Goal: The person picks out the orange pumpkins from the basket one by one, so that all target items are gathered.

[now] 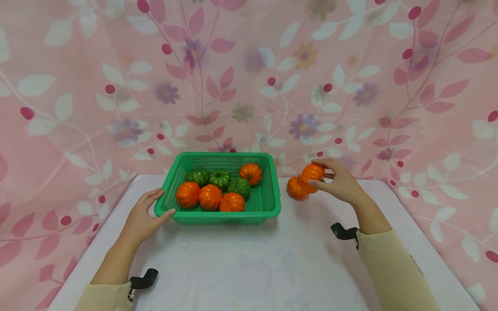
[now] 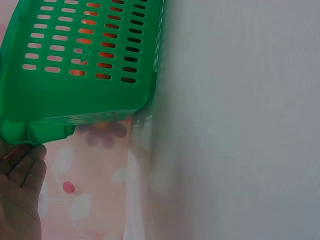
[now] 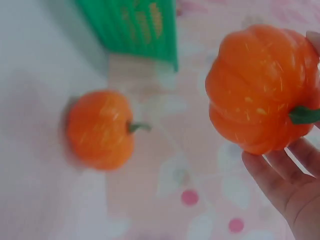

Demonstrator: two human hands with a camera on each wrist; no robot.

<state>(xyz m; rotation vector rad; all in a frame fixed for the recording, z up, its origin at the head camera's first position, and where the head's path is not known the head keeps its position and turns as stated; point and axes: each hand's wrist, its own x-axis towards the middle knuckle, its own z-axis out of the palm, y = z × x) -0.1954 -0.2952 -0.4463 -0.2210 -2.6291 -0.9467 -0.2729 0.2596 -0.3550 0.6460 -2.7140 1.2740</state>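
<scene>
A green plastic basket (image 1: pixel 218 214) stands on the table, holding several small orange and green pumpkins. My left hand (image 1: pixel 145 218) is at its front left corner, fingers by the left rim and thumb reaching over the front rim. In the left wrist view, straight fingertips touch the basket's rim (image 2: pixel 37 132) from outside. My right hand (image 1: pixel 342 181) holds an orange pumpkin (image 1: pixel 311 175) between thumb and fingers, raised off the table right of the basket. Its green stem (image 3: pixel 304 115) shows in the right wrist view. Another orange pumpkin (image 1: pixel 296 189) rests on the table just behind and below it.
Inside the basket, three orange pumpkins (image 1: pixel 210 197) line the front, green ones (image 1: pixel 219 179) sit behind them, and one orange pumpkin (image 1: pixel 250 173) is at the back right. A white cloth covers the table (image 1: pixel 249 268). Behind it hangs a pink floral curtain (image 1: pixel 249 86).
</scene>
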